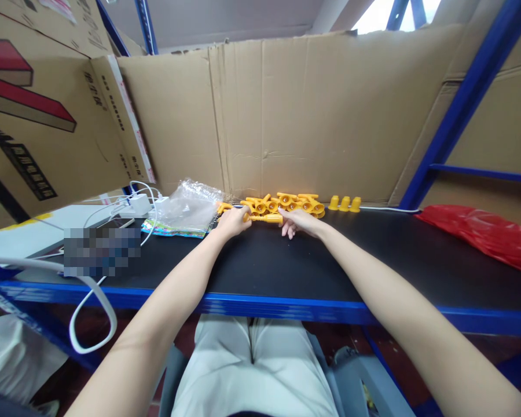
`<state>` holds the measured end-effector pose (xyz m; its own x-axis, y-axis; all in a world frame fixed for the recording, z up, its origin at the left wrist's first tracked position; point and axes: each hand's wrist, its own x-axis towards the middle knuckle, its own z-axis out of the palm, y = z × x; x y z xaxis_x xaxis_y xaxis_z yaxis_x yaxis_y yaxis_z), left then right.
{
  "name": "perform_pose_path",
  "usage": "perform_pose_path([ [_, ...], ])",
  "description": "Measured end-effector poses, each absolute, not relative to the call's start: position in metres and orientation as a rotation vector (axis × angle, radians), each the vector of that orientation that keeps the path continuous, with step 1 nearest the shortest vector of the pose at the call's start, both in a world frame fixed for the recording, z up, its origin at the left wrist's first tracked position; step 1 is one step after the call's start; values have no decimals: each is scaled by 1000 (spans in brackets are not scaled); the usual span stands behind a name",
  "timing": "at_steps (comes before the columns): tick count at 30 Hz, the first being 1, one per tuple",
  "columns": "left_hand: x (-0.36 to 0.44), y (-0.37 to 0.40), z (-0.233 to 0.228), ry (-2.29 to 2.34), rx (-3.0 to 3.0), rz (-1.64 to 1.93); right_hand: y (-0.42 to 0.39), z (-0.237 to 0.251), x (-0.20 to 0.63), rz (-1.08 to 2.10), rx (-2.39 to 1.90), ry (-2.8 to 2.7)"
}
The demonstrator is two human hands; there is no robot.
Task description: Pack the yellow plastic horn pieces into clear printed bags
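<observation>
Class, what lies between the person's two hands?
A yellow piece, between left hand and right hand, with piled yellow parts beyond, in the head view.

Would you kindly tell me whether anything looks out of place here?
The white cable at the left looks untidy: it loops down past the blue front edge, where it might snag.

Yellow piece (pixel 267 218), black tabletop (pixel 264 263), blue frame (pixel 282 307), red plastic (pixel 481 234)
</observation>
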<state>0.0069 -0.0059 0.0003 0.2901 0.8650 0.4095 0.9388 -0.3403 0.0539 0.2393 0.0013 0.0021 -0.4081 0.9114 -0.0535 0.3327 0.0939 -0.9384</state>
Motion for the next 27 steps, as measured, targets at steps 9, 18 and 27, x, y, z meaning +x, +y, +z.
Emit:
perform_pose_path([
  [9,4,-3,-1,-1721,-2370,-640,3,2,244,1331,-1116,-1903],
  [18,7,-10,3,-1686,-2356,-644,6,1,244,1338,-1129,-1883],
  [27,6,-4,-1,-1693,-2357,-678,8,-2,241,1314,-1264,-1869],
])
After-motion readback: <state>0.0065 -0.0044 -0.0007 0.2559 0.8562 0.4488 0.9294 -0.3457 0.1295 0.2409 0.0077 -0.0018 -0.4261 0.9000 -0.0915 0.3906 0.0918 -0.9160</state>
